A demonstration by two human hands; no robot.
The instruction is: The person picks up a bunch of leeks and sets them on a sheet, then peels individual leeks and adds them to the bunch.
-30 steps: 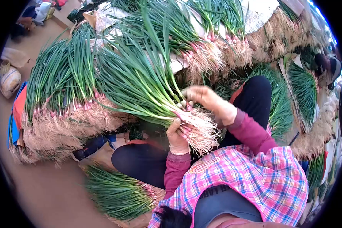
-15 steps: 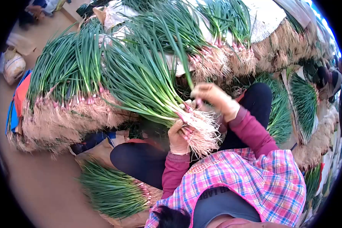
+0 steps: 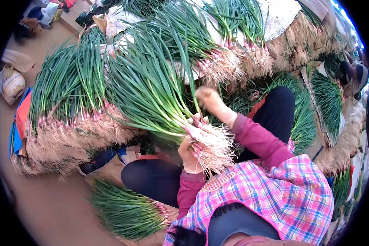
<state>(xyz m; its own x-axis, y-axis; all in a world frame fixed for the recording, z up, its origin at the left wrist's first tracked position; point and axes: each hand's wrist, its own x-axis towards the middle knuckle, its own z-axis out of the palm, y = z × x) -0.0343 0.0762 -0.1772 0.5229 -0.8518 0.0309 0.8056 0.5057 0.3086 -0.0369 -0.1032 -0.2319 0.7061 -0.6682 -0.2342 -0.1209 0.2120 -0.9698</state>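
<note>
My left hand [image 3: 188,156] is wrapped round the lower stems of a thick bunch of onion-like greens [image 3: 160,98], its thumb on the near side and fingertips showing at the far side. Long green leaves fan out to the upper left, and pinkish stem bases end in a tuft of pale stringy roots [image 3: 215,149] pointing toward my lap. Just right of the bunch, my right hand [image 3: 212,102] is raised with its fingers curled and smeared by motion. One upright stalk [image 3: 192,78] passes close beside its fingertips.
Rows of similar greens [image 3: 69,78] lie along the left, roots toward me, with more bunches [image 3: 221,61] behind. Another pile [image 3: 129,211] rests on brown paper by my knee. Greens [image 3: 326,102] also lie to the right. A tied sack [image 3: 13,84] sits at far left.
My right hand has moved left and away from the stem bases, where it was at a single stalk. That stalk now stands against the bunch in my left hand.
</note>
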